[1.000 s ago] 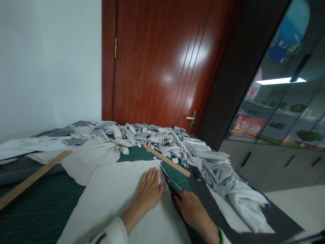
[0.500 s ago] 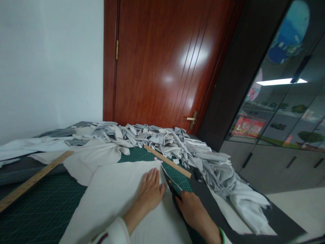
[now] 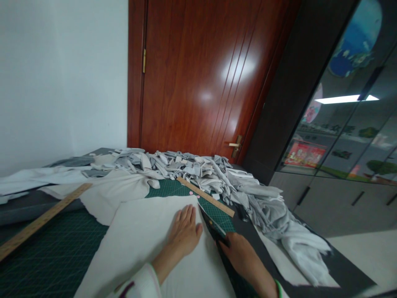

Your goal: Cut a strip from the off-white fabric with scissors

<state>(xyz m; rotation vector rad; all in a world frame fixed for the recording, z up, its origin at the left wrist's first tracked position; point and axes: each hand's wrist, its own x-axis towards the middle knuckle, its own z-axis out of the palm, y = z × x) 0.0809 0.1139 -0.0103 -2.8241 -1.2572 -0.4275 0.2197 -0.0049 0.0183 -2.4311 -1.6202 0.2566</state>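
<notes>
A large piece of white fabric (image 3: 142,231) lies spread over the green cutting mat (image 3: 56,244). My left hand (image 3: 185,231) rests flat on it near its right edge, fingers stretched forward. Beside that edge my right hand (image 3: 240,252) grips a pair of scissors (image 3: 214,224), fingers wrapped round the dark handles. The blades point away from me along the fabric's right edge, their tips near its far right corner. Whether the tips touch the cloth I cannot tell. My fingers hide most of the handles.
Behind the fabric, a heap of grey and white cloth scraps (image 3: 198,169) runs along the table's back and right side. One wooden ruler (image 3: 214,200) lies just beyond the scissors, another wooden ruler (image 3: 46,219) at the left. Small pink discs (image 3: 191,193) sit near the corner.
My right hand has shifted slightly to the right with the scissors, a little farther from the fabric's edge. My left hand stays in place on the fabric.
</notes>
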